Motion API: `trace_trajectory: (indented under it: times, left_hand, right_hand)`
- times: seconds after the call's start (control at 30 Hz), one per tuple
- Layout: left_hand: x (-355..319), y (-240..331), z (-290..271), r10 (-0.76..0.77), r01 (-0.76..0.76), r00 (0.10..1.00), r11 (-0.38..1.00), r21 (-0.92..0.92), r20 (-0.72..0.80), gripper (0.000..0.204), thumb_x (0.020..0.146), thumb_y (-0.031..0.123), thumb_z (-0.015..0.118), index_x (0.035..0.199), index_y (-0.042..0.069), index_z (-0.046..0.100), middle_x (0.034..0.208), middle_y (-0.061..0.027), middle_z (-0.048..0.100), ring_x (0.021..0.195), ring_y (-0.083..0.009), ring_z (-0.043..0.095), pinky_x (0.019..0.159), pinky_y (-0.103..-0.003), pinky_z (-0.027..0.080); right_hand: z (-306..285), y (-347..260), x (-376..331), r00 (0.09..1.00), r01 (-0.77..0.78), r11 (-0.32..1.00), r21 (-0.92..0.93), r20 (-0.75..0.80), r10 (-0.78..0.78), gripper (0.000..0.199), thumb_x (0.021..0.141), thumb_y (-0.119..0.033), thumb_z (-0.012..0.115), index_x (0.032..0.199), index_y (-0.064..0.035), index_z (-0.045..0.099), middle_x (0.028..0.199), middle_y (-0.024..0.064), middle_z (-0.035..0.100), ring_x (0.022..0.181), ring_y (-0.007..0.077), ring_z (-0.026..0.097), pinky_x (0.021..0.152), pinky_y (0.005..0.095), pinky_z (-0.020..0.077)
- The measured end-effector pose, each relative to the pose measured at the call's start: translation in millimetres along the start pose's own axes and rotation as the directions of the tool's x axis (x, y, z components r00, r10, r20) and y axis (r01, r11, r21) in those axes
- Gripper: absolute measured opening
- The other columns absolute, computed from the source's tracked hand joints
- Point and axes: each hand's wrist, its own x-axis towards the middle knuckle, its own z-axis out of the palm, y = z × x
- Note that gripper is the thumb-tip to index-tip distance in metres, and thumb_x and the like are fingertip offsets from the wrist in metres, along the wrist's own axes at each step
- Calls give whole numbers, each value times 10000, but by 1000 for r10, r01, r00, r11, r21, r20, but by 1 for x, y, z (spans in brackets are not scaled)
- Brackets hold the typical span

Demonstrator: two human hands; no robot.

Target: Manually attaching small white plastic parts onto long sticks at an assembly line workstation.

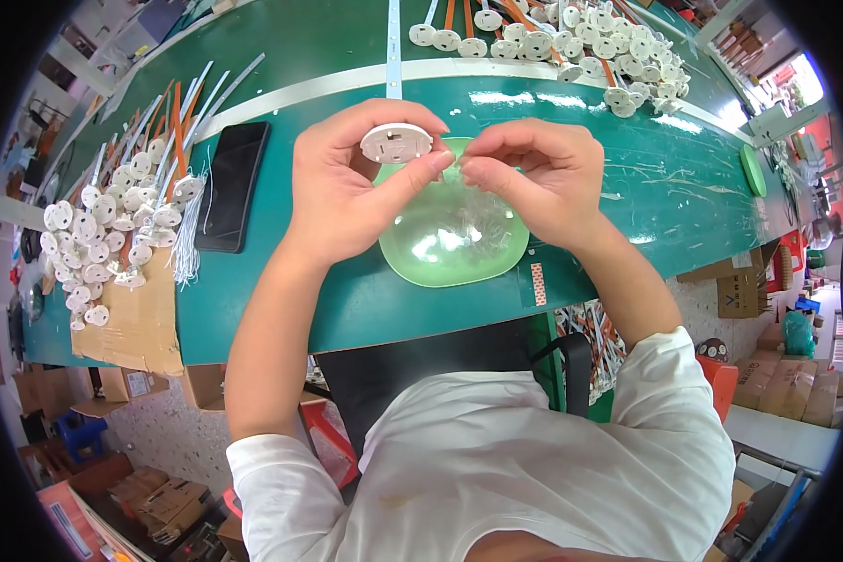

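Observation:
A round white plastic cap (396, 143) with small slots in its face sits in the grip of my left hand (356, 187), thumb below and fingers curled behind it. Close by on the right, my right hand (548, 173) has its thumb and fingertips pinched together near the left thumb tip. Whatever lies in that pinch is too small to make out. Both hands are raised above a light green plastic bowl (454, 272), whose contents look clear and shiny. A pale blue-white strip with small dots (394, 56) runs up the table behind the left hand.
On the left, many white round caps on strips (98, 234) lie over brown cardboard (150, 318). A black phone (234, 187) and white threads (187, 239) are beside them. More capped strips (590, 42) cover the far right. A small orange patterned strip (538, 284) lies near the table edge.

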Motion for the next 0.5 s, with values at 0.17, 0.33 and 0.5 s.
trace_trajectory:
  times: [0.17, 0.33, 0.5]
  left_hand:
    - [0, -1, 0, 10, -10, 1000, 999, 36, -21, 196, 844, -57, 753, 1029, -14, 704, 954, -68, 706, 888, -126, 674, 775, -261, 546]
    - [0, -6, 1, 15, -16, 1000, 999, 44, 22, 327, 930, 22, 692, 1253, -9, 650, 1083, -111, 711, 991, -168, 680, 869, -296, 539]
    - [2, -10, 8, 30, -14, 997, 969, -249, 65, 510, 1060, 181, 493, 1526, 1, 392, 1371, -185, 602, 1215, -257, 627, 990, -350, 506]
  right_hand:
    - [-3, 1, -1, 997, 30, 994, -104, 80, -22, 98, 875, 95, 678, 967, 111, 706, 861, 140, 734, 768, 165, 731, 685, 261, 600]
    - [-1, 0, -2, 998, 68, 983, -168, 5, -69, 79, 874, 96, 677, 946, 117, 702, 848, 139, 732, 754, 163, 729, 679, 260, 597]
    - [5, 3, -2, 956, 217, 918, -333, -117, -268, 73, 856, 92, 690, 926, 84, 710, 810, 125, 733, 707, 161, 730, 646, 251, 583]
